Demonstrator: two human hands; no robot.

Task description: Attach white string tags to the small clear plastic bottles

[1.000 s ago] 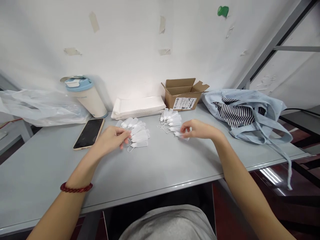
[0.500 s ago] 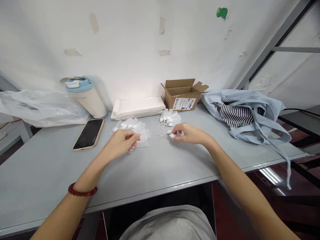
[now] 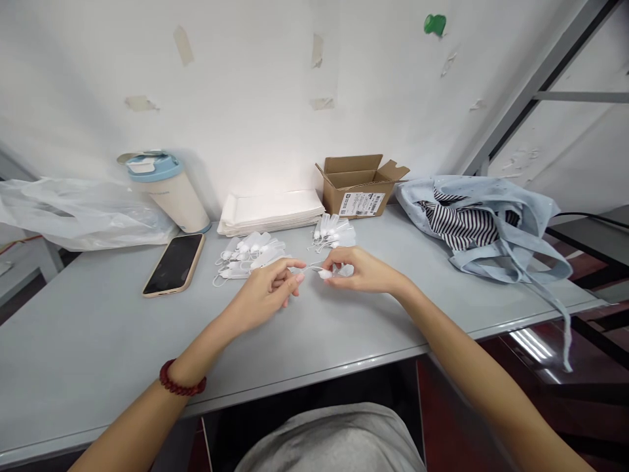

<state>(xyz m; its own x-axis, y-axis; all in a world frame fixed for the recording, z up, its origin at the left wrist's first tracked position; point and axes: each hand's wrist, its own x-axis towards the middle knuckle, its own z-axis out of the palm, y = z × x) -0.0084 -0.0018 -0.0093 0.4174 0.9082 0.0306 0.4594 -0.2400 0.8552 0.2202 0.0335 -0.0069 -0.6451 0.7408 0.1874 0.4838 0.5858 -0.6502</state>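
Observation:
My right hand point(image 3: 361, 270) pinches a small white tag point(image 3: 325, 274) with a thin looped string that reaches left. The fingertips of my left hand point(image 3: 272, 288) are closed at the far end of that string. Left of centre, several white tags with strings point(image 3: 250, 248) lie spread on the grey table point(image 3: 314, 334), partly behind my left hand. Another small pile of translucent tags point(image 3: 334, 231) rests beyond my right hand, in front of the cardboard box.
A phone point(image 3: 174, 263), a cream bottle point(image 3: 174, 196) and a plastic bag point(image 3: 88, 213) stand or lie at the left. Behind the tags are stacked white sheets point(image 3: 270, 210) and an open cardboard box point(image 3: 356, 190). A light blue cloth bag point(image 3: 476, 216) lies at the right.
My left hand has moved right, off the left pile, to the string. My right hand has shifted slightly left with the tag. More of the left pile shows.

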